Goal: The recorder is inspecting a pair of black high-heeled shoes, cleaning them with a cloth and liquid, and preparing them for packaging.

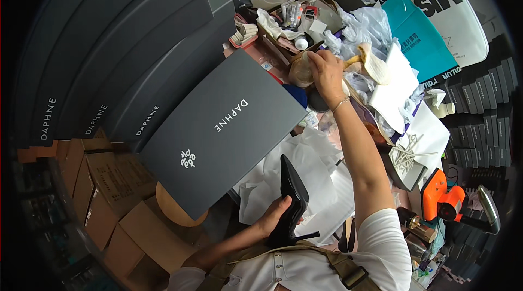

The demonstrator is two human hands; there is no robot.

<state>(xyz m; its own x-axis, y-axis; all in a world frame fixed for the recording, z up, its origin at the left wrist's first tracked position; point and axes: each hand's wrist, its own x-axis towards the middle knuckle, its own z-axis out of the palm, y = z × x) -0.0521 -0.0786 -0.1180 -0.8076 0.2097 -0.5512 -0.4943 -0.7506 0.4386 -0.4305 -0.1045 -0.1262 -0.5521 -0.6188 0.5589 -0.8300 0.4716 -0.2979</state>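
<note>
My left hand is wrapped round a black pointed high-heeled shoe. The shoe is held in front of my body, its toe up and its thin heel toward the lower right. Farther off, my right hand is at a round, tan, see-through container. Its fingers are bent together at the container's rim; what they pinch, if anything, is hidden. White tissue paper lies crumpled beyond the shoe.
A large dark grey shoebox lid or box lies to the left, beside stacked grey boxes. Brown cartons stand lower left. At right are a teal bag, white cords and an orange-and-black handheld device.
</note>
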